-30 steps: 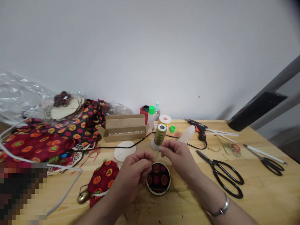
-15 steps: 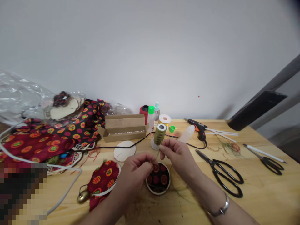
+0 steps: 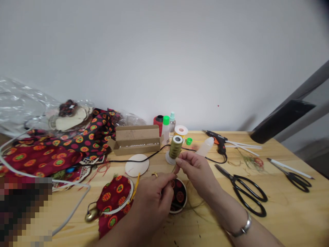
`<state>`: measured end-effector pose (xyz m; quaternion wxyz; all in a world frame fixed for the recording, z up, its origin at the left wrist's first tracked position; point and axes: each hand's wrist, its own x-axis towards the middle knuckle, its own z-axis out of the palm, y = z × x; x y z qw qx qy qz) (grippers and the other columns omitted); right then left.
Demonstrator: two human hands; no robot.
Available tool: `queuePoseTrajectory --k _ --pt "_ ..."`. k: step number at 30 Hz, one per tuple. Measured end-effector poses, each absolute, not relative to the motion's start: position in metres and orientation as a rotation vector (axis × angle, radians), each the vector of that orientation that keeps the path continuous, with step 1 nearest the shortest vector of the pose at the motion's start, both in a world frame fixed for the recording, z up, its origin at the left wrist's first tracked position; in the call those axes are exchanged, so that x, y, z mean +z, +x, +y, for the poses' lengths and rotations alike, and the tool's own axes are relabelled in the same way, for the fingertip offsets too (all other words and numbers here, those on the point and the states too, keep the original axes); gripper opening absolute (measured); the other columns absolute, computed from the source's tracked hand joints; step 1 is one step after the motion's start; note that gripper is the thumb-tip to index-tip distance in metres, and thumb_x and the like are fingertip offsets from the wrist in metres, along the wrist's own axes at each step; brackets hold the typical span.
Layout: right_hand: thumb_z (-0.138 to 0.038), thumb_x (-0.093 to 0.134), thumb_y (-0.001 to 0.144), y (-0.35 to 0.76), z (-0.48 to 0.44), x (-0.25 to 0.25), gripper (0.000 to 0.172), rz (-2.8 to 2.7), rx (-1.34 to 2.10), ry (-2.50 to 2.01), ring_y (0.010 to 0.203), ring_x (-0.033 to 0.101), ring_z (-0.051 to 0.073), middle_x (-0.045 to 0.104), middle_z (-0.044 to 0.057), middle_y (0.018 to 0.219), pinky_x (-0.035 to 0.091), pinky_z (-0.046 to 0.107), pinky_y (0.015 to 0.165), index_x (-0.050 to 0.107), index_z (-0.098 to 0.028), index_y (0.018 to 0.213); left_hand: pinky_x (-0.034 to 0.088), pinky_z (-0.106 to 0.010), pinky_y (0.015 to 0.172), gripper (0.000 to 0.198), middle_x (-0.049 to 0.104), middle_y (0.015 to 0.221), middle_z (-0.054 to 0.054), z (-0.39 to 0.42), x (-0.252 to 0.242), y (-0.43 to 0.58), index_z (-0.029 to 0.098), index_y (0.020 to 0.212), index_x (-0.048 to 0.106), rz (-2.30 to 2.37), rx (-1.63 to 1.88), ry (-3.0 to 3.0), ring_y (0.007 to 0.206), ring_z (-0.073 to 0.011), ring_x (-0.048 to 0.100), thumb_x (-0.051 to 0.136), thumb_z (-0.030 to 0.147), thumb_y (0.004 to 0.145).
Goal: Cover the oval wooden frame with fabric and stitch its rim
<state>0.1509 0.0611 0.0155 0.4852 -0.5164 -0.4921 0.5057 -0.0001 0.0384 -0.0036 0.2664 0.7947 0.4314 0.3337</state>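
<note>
My right hand (image 3: 191, 168) is closed in a pinch on a thin olive thread, just in front of an olive thread spool (image 3: 175, 149). My left hand (image 3: 156, 195) is also closed, its fingertips meeting the same thread; a ring shows on one finger. Under my left hand lies a round black patterned fabric piece (image 3: 181, 195) with a pale rim, partly covered. Yellow cord (image 3: 136, 188) shows beside my left hand, over a red patterned fabric piece (image 3: 115, 193) with a white rim. A brass bell (image 3: 92, 215) lies at its left.
Large black-handled scissors (image 3: 246, 192) lie to the right, with smaller scissors (image 3: 295, 178) beyond. A glue gun (image 3: 216, 139), an open cardboard box (image 3: 137, 147), small bottles (image 3: 166, 128) and a white disc (image 3: 137, 165) stand or lie behind. Patterned fabric (image 3: 46, 154) is piled at left.
My left hand has turned over the black round piece, covering more of it, and its fingertips moved up towards my right hand. Yellow cord now shows beside it. My right hand has barely moved.
</note>
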Motion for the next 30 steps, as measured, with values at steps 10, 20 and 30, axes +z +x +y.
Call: queuePoseTrajectory --k 10,20,30 --pt "-0.026 0.059 0.073 0.1490 0.0591 0.0189 0.014 -1.114 1.343 -1.252 0.042 0.036 0.006 0.064 0.001 0.058 0.022 0.020 0.040 0.057 -0.015 0.066 0.037 -0.027 0.050 0.027 0.062 0.063 -0.002 0.0368 -0.0042 0.0014 0.018 0.089 0.064 1.281 0.712 2.478 0.056 -0.0163 0.057 0.040 0.011 0.078" --pt "-0.026 0.058 0.073 0.1480 0.0584 0.0170 0.014 -1.099 1.373 -1.260 0.043 0.031 0.005 0.063 0.002 0.058 0.020 0.019 0.040 0.055 -0.014 0.067 0.037 -0.028 0.048 0.031 0.062 0.062 -0.002 0.0357 -0.0078 0.0021 0.018 0.104 0.060 1.350 0.610 2.561 0.054 -0.0178 0.058 0.040 0.014 0.080" --pt "-0.031 0.062 0.072 0.1516 0.0602 0.0174 0.019 -1.082 1.335 -1.243 0.041 0.028 0.005 0.046 -0.005 0.050 0.017 0.020 0.038 0.054 -0.015 0.065 0.042 -0.029 0.054 0.030 0.065 0.067 -0.004 0.0367 -0.0007 0.0041 0.020 0.097 0.064 1.418 0.435 2.578 0.061 -0.0198 0.061 0.041 0.013 0.079"
